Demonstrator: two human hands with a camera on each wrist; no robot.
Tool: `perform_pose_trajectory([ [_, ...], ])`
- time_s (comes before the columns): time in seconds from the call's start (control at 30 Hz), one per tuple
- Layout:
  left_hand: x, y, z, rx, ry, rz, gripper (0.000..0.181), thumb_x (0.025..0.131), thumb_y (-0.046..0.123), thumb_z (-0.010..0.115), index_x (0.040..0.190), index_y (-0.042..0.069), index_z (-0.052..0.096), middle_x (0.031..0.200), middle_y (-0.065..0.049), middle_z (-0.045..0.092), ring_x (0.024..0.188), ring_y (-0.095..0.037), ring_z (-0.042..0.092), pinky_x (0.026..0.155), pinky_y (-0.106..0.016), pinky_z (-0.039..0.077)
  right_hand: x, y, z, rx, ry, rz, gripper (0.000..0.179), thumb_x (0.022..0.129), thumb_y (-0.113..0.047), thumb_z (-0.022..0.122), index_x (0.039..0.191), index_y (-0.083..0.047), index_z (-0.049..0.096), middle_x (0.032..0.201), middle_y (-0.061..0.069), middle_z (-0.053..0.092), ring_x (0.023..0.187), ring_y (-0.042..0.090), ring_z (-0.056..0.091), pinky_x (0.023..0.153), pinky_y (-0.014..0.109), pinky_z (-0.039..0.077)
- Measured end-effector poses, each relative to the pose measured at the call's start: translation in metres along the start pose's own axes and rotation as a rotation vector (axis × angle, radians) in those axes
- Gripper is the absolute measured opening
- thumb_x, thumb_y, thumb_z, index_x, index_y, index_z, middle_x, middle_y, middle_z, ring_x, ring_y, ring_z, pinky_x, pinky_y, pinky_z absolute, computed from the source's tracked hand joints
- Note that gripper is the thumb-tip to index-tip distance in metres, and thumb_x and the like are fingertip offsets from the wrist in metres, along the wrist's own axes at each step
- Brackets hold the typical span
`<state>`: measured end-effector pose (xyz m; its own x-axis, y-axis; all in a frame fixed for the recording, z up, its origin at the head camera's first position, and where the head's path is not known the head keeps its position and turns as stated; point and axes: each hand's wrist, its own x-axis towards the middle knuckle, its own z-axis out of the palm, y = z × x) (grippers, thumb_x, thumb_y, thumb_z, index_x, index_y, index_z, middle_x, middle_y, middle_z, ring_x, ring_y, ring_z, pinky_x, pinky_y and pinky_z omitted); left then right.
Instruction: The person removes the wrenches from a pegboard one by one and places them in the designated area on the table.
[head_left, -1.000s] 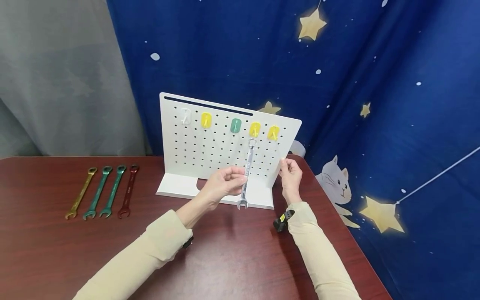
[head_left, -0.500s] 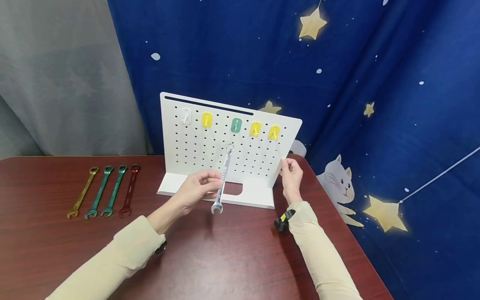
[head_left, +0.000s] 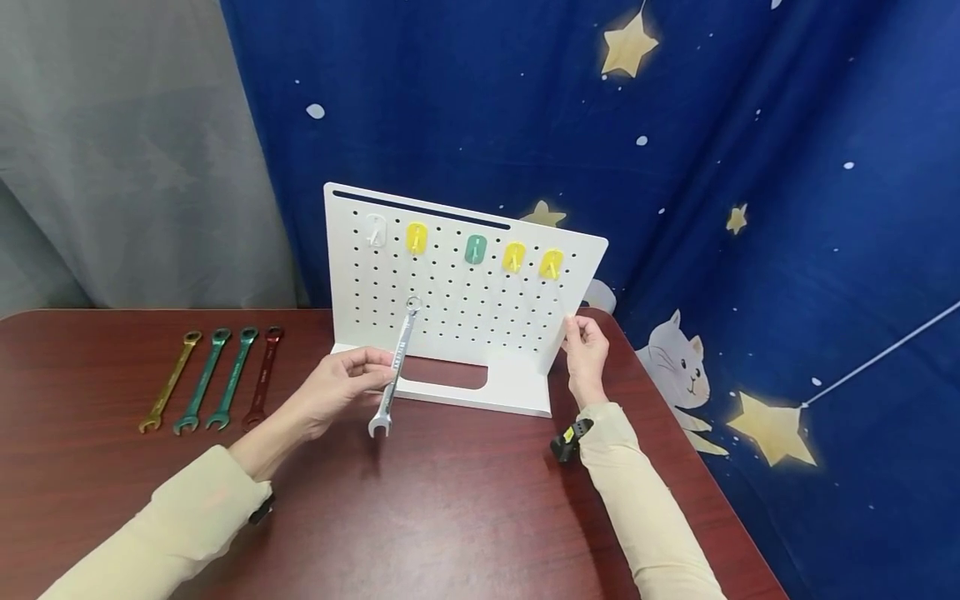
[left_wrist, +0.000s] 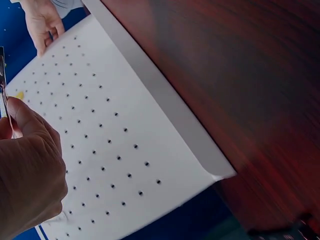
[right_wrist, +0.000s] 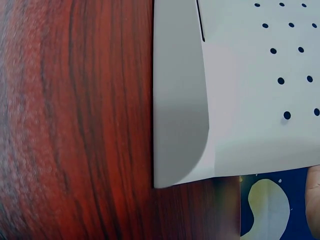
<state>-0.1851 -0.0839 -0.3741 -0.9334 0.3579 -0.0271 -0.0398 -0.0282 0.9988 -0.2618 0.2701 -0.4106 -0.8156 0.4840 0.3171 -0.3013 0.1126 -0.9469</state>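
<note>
My left hand pinches a silver combination wrench near its middle, the ring end up and the open end down, in front of a white pegboard. In the left wrist view that hand is large at the left, with only a sliver of the wrench showing. My right hand pinches the right edge of the pegboard. In the right wrist view just a bit of this hand shows at the lower right corner.
On the pegboard sit a white hook, a green hook and several yellow ones. A gold wrench, two green wrenches and a red wrench lie at the left of the table. A curtain hangs behind.
My left hand has carried the silver wrench left and slightly down, away from the right-hand yellow hooks. The right hand has stayed at the pegboard's edge.
</note>
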Motion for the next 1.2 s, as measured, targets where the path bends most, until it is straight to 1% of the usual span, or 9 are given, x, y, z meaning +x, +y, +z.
perform_pose_trajectory([
  [0.2,-0.010,-0.004,-0.023,-0.008,0.001,-0.028,0.029,0.089,0.011,0.063,0.111,-0.005,0.054,0.088,0.006,0.066,0.078,-0.004,0.065,0.073,-0.023,0.056,-0.002,-0.002,0.000,-0.012,0.004,0.000,0.017,0.092,-0.020,0.061,0.084,-0.005,0.058,0.071,-0.007,0.057,0.068,0.013,0.052,0.065,0.025,0.052],
  [0.33,-0.016,-0.005,-0.040,0.002,0.015,-0.042,0.028,0.090,0.012,0.063,0.113,-0.003,0.055,0.088,0.007,0.066,0.079,-0.004,0.065,0.072,-0.022,0.056,-0.002,-0.003,0.000,-0.019,0.010,0.001,0.015,0.092,-0.019,0.061,0.083,-0.007,0.058,0.072,-0.007,0.058,0.070,0.015,0.052,0.068,0.028,0.053],
  [0.43,-0.020,-0.005,-0.052,0.017,0.036,-0.056,0.026,0.090,0.013,0.063,0.112,0.001,0.057,0.088,0.009,0.067,0.079,-0.003,0.065,0.072,-0.021,0.056,-0.002,-0.003,0.000,-0.029,0.010,-0.001,0.015,0.092,-0.019,0.061,0.083,-0.007,0.058,0.073,-0.008,0.058,0.070,0.013,0.053,0.069,0.030,0.054],
  [0.6,-0.027,-0.006,-0.069,0.020,0.061,-0.081,0.017,0.090,0.016,0.064,0.106,0.012,0.060,0.089,0.011,0.067,0.080,-0.002,0.064,0.073,-0.020,0.056,-0.002,-0.002,0.000,-0.033,0.010,-0.012,0.017,0.092,-0.020,0.061,0.083,-0.006,0.058,0.072,-0.008,0.057,0.069,0.014,0.053,0.066,0.026,0.053],
  [0.73,-0.032,-0.006,-0.084,0.009,0.070,-0.102,0.011,0.090,0.016,0.064,0.098,0.022,0.062,0.088,0.010,0.068,0.079,0.000,0.063,0.072,-0.018,0.055,-0.003,-0.003,0.000,-0.038,0.009,-0.003,0.019,0.092,-0.021,0.060,0.083,-0.005,0.058,0.072,-0.007,0.056,0.069,0.013,0.054,0.067,0.025,0.053],
  [0.83,-0.036,-0.007,-0.095,-0.011,0.074,-0.117,0.012,0.091,0.015,0.063,0.095,0.026,0.064,0.088,0.010,0.068,0.078,0.000,0.063,0.070,-0.017,0.055,-0.002,-0.004,-0.001,-0.032,0.007,0.001,0.021,0.092,-0.021,0.061,0.085,-0.002,0.058,0.072,-0.007,0.055,0.065,0.009,0.052,0.065,0.023,0.052],
  [0.97,-0.040,-0.010,-0.111,-0.055,0.076,-0.127,0.019,0.092,0.011,0.060,0.093,0.029,0.067,0.088,0.011,0.068,0.078,0.000,0.063,0.069,-0.016,0.055,-0.001,-0.004,-0.001,-0.008,0.000,-0.007,0.024,0.092,-0.021,0.061,0.087,0.002,0.058,0.071,-0.005,0.054,0.060,0.004,0.048,0.062,0.020,0.050],
  [1.1,-0.044,-0.013,-0.125,-0.079,0.078,-0.118,0.024,0.093,0.008,0.058,0.092,0.030,0.069,0.089,0.012,0.069,0.079,0.000,0.064,0.068,-0.017,0.055,-0.001,-0.003,-0.001,-0.010,-0.001,0.005,0.019,0.092,-0.020,0.061,0.085,-0.003,0.058,0.071,-0.007,0.055,0.061,0.004,0.049,0.062,0.019,0.050],
  [1.2,-0.047,-0.014,-0.134,-0.097,0.082,-0.109,0.025,0.093,0.007,0.058,0.092,0.029,0.070,0.089,0.011,0.069,0.079,-0.001,0.064,0.068,-0.017,0.055,-0.002,-0.002,-0.001,-0.024,0.004,0.009,0.016,0.092,-0.020,0.060,0.082,-0.007,0.058,0.071,-0.008,0.056,0.064,0.007,0.051,0.065,0.023,0.052],
])
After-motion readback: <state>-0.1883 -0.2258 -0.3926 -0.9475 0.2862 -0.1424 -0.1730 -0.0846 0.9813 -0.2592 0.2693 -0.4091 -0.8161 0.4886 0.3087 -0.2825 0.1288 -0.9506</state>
